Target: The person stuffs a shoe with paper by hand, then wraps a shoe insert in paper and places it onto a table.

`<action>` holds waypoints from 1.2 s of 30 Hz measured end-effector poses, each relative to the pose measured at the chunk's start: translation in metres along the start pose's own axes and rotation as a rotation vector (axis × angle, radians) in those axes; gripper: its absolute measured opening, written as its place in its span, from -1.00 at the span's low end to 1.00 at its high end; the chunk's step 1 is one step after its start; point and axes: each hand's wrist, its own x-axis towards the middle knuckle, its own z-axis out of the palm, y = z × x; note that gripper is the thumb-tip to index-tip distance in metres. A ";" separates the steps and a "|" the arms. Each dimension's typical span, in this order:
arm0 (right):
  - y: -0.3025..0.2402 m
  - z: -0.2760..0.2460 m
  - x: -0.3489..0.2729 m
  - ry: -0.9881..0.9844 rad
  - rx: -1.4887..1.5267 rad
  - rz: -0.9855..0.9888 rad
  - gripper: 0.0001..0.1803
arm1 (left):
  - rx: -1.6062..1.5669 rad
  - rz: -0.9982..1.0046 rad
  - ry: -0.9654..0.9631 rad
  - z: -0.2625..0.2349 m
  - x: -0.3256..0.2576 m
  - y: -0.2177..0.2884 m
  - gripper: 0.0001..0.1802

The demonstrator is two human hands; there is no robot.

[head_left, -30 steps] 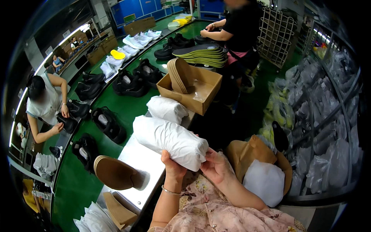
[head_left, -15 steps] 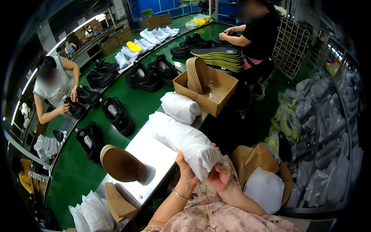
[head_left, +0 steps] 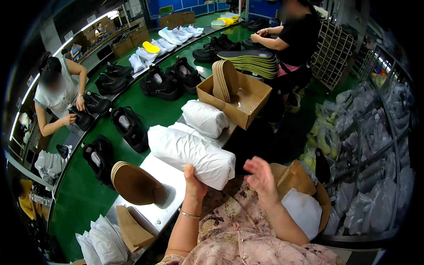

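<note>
While the left hand (head_left: 195, 186) grips the white bundle (head_left: 192, 153), the right hand (head_left: 263, 180) hangs spread just beside it.

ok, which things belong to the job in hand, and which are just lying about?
In hand or likely tied to it:
- oblong bundle in crinkled white wrapping, held by the left hand; right hand open, off it
- similar white-wrapped bundle beyond it

Seemingly just lying about:
- open brown cardboard box, layered tan insoles inside
- black shoes on green worktop
</note>
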 end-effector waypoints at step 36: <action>0.032 0.044 0.205 0.118 -0.818 -0.680 -0.25 | 0.841 0.081 0.273 -0.043 0.277 0.059 -0.63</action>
